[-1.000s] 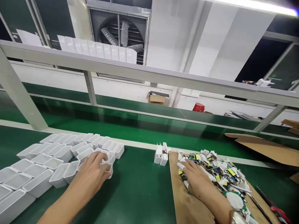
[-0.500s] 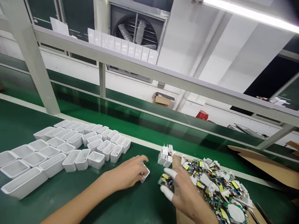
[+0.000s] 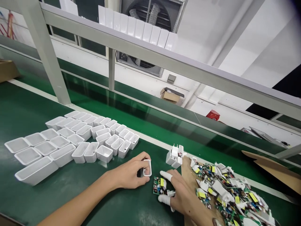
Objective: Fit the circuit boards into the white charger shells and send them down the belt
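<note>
My left hand grips a small white plastic shell, its open mouth turned toward my right hand. My right hand, with white finger cots on two fingertips, pinches a small green circuit board just right of the shell, low over the green belt. The board and the shell are close but apart. Behind them stand two assembled white plug units.
Rows of empty white shells cover the belt at left. A heap of circuit boards and white parts lies on a brown cardboard sheet at right. A grey frame post and rail cross behind, with more cardboard at far right.
My left hand took a shell from the rows and brought it right to the middle. My right hand lifted a board off the heap and moved it left toward the shell.
</note>
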Demonstrator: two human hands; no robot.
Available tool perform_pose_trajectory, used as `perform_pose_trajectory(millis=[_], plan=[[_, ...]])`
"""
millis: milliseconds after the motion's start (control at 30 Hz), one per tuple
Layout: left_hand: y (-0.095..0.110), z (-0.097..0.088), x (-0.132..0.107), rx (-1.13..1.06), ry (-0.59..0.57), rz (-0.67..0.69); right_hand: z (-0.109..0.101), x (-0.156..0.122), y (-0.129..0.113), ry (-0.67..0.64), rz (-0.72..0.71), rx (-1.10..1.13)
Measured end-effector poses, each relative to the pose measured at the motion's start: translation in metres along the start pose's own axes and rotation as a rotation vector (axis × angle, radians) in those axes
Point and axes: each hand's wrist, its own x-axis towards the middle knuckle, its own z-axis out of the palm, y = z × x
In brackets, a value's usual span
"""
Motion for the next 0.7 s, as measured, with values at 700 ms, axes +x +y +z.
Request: perform_pose_trajectory(millis=[700], plan=[[-0.029,0.024,0.006,-0.02,0.097,-0.134,0.035,-0.014,0.013,0.504,0.18,0.668]])
